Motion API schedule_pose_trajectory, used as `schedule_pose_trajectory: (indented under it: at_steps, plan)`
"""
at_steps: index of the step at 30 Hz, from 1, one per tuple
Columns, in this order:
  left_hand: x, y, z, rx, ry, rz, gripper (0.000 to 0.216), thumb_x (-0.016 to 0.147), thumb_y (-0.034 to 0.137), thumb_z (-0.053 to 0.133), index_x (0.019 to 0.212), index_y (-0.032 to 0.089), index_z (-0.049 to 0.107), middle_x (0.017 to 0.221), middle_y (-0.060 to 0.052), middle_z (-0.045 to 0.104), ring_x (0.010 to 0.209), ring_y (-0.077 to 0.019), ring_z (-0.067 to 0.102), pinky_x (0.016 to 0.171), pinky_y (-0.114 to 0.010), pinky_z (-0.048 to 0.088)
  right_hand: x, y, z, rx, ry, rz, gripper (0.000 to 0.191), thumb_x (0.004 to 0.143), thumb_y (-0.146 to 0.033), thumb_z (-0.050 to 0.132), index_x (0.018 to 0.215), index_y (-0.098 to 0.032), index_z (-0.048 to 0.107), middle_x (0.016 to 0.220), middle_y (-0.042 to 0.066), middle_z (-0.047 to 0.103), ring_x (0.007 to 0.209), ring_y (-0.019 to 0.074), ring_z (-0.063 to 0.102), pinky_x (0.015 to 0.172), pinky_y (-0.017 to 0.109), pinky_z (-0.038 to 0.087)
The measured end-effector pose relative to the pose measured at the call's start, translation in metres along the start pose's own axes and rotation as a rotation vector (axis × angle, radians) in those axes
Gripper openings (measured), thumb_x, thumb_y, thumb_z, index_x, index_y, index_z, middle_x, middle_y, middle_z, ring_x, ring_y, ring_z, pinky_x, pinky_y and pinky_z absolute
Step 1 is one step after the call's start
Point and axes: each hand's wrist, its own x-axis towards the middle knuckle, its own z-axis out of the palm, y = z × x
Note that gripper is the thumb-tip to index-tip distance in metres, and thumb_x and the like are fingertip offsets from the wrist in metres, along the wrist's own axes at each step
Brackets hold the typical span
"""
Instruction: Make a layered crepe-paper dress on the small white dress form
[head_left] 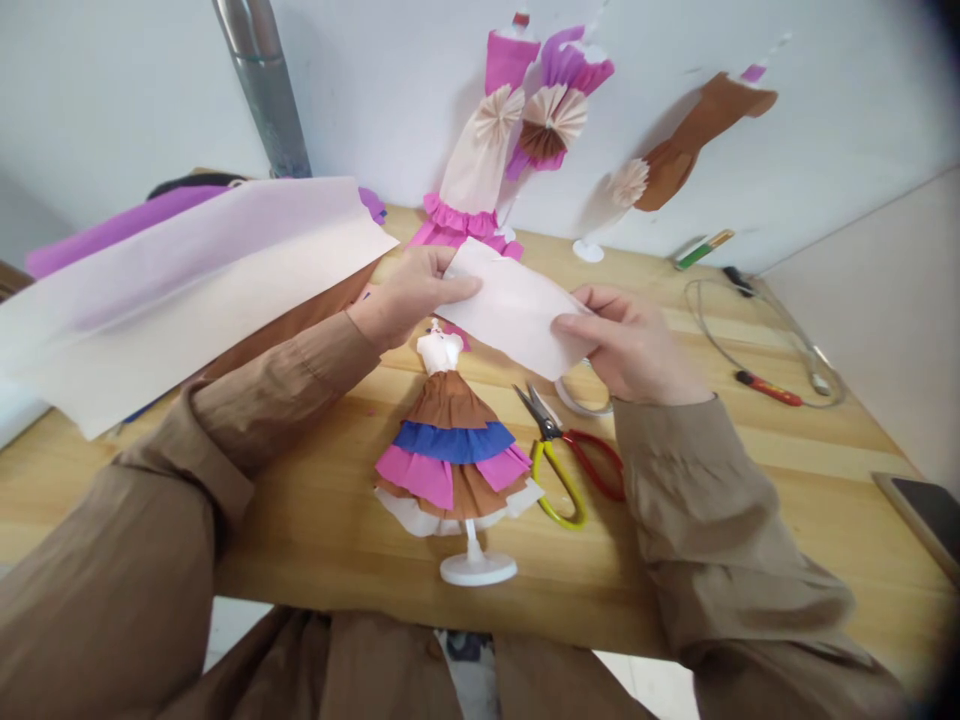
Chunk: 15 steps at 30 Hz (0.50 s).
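Observation:
A white sheet of paper is stretched between my two hands above the table. My left hand pinches its left end with the thumb on top. At its right end, my right hand grips the edge between thumb and fingers. Just below the sheet lies a small white dress form on a round base, wearing a tiered skirt in brown, blue, pink and white. Scissors with one yellow and one red handle rest open beside the skirt. A roll of tape is partly hidden behind my right hand.
Large white and purple sheets cover the left side. Several dressed mini forms stand along the wall, near a grey bottle. To the right are a glue gun-like red tool with a cable, a green stick and a phone.

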Motion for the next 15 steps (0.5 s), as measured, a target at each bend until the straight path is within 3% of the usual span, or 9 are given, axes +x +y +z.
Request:
schedule_pose_trajectory:
  at_steps: [3,7,15]
  plan:
    - [-0.0024,0.0027,0.0048,-0.016,-0.022,0.013,0.011,0.076,0.003,0.061,0.072,0.01,0.067,0.068,0.001,0.067,0.063,-0.0101,0.063,0.064,-0.022,0.05,0.0039,0.001,-0.0003,0.088,0.119,-0.048,0.032,0.048,-0.028,0.088,0.063,-0.019,0.061,0.059,-0.003,0.058,0.053,0.0106,0.05,0.051,0.026,0.041]
    - [-0.003,0.0041,0.0066,-0.01,-0.012,0.027,0.012,0.076,0.002,0.06,0.07,0.01,0.067,0.062,0.002,0.064,0.059,-0.0082,0.059,0.06,-0.02,0.047,0.0091,0.0029,-0.0001,0.137,0.248,-0.12,0.032,0.048,-0.032,0.087,0.067,-0.019,0.065,0.064,0.001,0.064,0.057,0.0139,0.054,0.061,0.034,0.049]
    - [-0.001,0.0007,0.0043,0.009,-0.036,-0.018,0.012,0.078,0.004,0.059,0.068,0.009,0.063,0.059,0.0,0.06,0.05,-0.0072,0.054,0.048,-0.018,0.042,0.0076,-0.0006,0.0059,0.127,0.336,-0.27,0.028,0.051,-0.028,0.085,0.059,-0.02,0.06,0.057,-0.004,0.054,0.053,0.0095,0.046,0.057,0.03,0.042]
